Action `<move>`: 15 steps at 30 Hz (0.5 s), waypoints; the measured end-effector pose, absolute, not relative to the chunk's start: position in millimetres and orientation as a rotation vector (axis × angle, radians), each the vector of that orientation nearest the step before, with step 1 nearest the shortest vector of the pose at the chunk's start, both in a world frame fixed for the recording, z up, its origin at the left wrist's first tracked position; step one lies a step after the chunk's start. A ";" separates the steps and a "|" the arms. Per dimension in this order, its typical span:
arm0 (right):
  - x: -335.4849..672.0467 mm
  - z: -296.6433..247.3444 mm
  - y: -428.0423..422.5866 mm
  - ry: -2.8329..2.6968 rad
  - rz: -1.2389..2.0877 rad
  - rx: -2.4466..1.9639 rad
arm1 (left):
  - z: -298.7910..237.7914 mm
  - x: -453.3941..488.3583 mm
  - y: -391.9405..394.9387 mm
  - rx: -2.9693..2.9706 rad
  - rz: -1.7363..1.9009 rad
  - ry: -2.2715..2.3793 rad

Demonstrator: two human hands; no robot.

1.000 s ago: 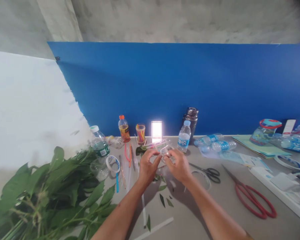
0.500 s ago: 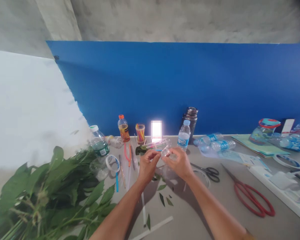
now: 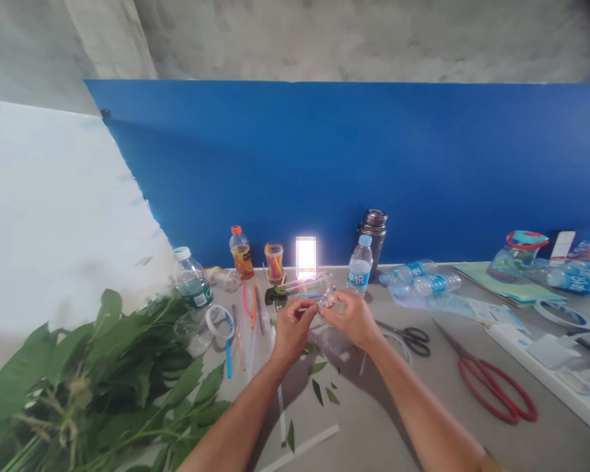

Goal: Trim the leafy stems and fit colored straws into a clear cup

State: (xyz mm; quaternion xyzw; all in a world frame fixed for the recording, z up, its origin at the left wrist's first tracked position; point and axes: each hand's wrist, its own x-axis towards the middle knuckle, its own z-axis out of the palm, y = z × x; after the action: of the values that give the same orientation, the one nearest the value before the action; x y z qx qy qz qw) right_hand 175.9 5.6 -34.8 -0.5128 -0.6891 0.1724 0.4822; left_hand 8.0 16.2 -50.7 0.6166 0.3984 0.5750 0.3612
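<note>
Your right hand is pinched shut on a small clear plastic piece, held just above the table. Your left hand is right beside it, fingers curled in; can't tell if it's gripping. Black scissors lie to the right.

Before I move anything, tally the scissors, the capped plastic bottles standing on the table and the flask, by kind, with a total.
Scissors: 2 (black-handled scissors, red-handled scissors)
Standing capped plastic bottles: 3 (orange-capped bottle, white-capped green-label bottle, blue-capped water bottle)
Flask: 1 (dark flask)
Total: 6
</note>
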 end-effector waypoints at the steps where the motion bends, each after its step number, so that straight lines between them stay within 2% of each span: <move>1: 176.1 -34.7 5.5 -1.676 0.433 -1.244 | -51.0 7.7 16.6 1.590 1.481 1.033; 15: 188.3 -31.0 6.9 -1.757 0.490 -1.131 | -49.9 6.7 19.8 1.447 1.490 0.953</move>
State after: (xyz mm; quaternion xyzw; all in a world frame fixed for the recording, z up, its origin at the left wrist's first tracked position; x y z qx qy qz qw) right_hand 188.3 6.9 -31.0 -0.4628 -0.7195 0.2007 0.4773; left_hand 6.7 19.8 -49.9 0.5761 0.3794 0.5931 0.4153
